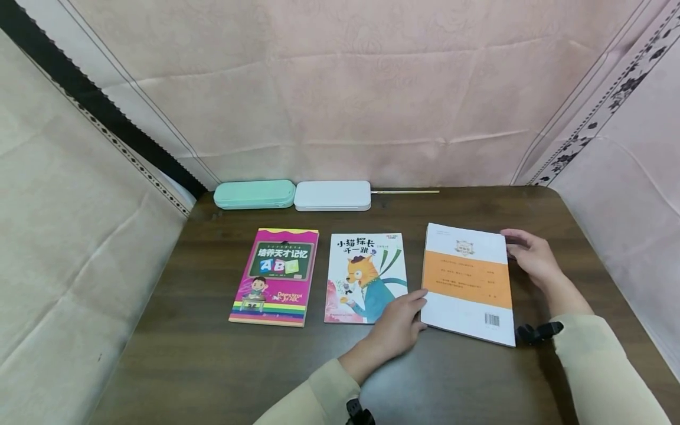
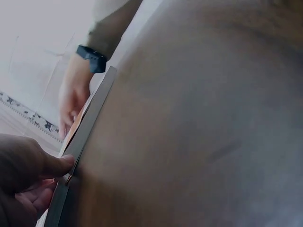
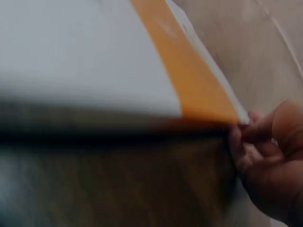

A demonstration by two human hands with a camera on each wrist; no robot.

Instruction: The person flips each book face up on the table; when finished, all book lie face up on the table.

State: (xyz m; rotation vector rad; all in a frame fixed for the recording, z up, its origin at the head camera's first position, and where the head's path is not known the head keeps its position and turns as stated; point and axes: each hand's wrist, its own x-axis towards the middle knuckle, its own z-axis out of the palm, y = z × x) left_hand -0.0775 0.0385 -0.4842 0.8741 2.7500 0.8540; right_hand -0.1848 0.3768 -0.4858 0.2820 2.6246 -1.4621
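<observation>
A white book with an orange band (image 1: pixel 466 278) and a barcode faces up at the right side of the table. My left hand (image 1: pixel 395 323) pinches its left edge, the thumb (image 2: pixel 60 165) pressing against the book's side in the left wrist view. At the upper right corner, my right hand (image 1: pixel 533 258) grips the book between thumb and fingers; the right wrist view shows this hand (image 3: pixel 270 156) at the orange band's end. Just left of the book lies a picture book with an orange cat (image 1: pixel 366 277), its lower right corner partly behind my left hand.
A pink book with a green panel (image 1: pixel 274 277) lies at the left. Along the back edge sit a mint-green case (image 1: pixel 255 195), a white case (image 1: pixel 333 196) and a thin gold-coloured rod (image 1: pixel 406 192). Pale cloth (image 1: pixel 340 106) hangs behind the brown table (image 1: pixel 180 354).
</observation>
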